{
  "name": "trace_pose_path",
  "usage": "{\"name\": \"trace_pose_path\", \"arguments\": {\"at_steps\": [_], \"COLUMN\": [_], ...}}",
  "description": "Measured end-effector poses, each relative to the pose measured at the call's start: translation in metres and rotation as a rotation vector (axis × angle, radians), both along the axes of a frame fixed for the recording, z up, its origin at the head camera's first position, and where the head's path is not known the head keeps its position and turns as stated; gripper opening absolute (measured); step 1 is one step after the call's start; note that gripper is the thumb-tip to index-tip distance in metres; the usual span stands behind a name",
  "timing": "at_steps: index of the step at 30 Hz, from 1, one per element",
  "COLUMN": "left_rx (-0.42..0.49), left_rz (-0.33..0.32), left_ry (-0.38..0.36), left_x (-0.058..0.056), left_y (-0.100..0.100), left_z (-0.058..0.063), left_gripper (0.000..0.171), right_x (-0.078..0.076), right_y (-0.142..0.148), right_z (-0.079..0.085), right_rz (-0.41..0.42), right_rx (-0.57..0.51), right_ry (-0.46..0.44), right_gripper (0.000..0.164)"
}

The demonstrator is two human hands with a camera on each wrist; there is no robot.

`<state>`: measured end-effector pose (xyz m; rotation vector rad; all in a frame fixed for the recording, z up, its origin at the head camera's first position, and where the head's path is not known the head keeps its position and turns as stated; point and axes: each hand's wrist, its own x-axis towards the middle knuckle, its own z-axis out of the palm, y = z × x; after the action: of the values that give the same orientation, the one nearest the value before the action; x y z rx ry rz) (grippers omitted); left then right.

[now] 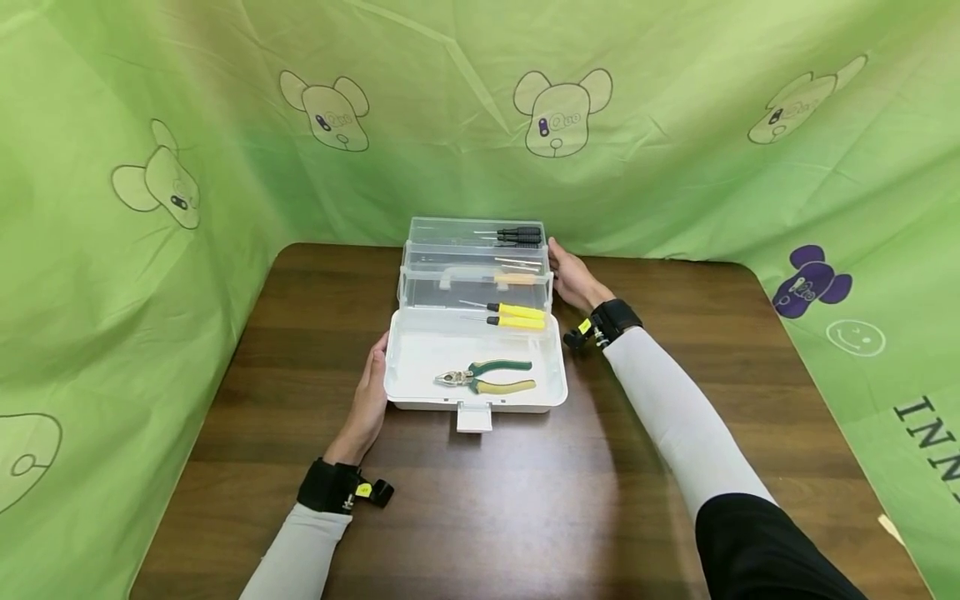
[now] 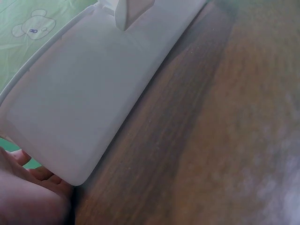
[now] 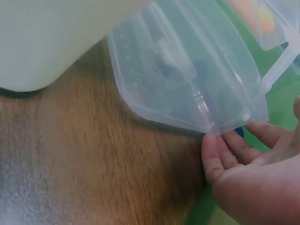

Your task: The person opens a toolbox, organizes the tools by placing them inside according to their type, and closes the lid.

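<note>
An opened toolbox with a white base (image 1: pixel 420 350) stands on the table, its translucent lid and trays (image 1: pixel 442 287) raised at the back. Against the base's left side rests my left hand (image 1: pixel 369 400), its fingers at the lower corner in the left wrist view. My right hand (image 1: pixel 576 279) holds the right edge of the clear lid (image 3: pixel 154 89), fingertips at its corner. Combination pliers (image 1: pixel 480 379) with green and yellow handles lie inside the base. Higher up are yellow-handled screwdrivers (image 1: pixel 517 317), an orange-handled tool (image 1: pixel 517 278) and black-handled screwdrivers (image 1: pixel 519 235).
The toolbox's white latch (image 1: pixel 474 417) hangs down in front. Under it spreads a dark wooden table (image 1: pixel 480 517). A green printed curtain (image 1: pixel 450 167) hangs close behind the toolbox and along both sides of the table.
</note>
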<state>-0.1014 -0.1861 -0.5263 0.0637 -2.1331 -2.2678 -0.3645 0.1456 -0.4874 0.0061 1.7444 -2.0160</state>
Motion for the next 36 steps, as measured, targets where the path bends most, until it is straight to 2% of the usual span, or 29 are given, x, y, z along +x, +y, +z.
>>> {"name": "trace_pose_path", "arguments": {"at_steps": [6,15,25,29,32,36], "left_rx": [0.009,0.006,0.002,0.000,-0.008,-0.011], "left_rz": [-0.004,0.003,-0.004,-0.006,-0.004,0.003], "left_ry": [0.011,0.002,0.007,0.012,0.006,-0.009], "left_x": [0.001,0.001,0.001,0.000,0.000,0.000], "left_y": [0.002,0.002,0.001,0.001,0.002,0.003], "left_z": [-0.001,-0.002,0.000,-0.002,-0.002,-0.001], "left_gripper": [0.064,0.065,0.067,0.068,0.067,0.066], "right_x": [0.004,0.008,0.013,0.020,0.024,0.029], "right_y": [0.002,0.003,0.005,0.007,0.008,0.007], "right_z": [0.003,0.017,0.034,0.041,0.047,0.054], "right_rz": [0.009,0.021,0.010,0.005,-0.007,-0.046], "right_rx": [-0.042,-0.154,-0.231,-0.217,-0.214,-0.265], "right_ry": [-0.007,0.016,0.150,0.223,0.273,0.301], "right_gripper": [0.069,0.065,0.062,0.062,0.061,0.057]}}
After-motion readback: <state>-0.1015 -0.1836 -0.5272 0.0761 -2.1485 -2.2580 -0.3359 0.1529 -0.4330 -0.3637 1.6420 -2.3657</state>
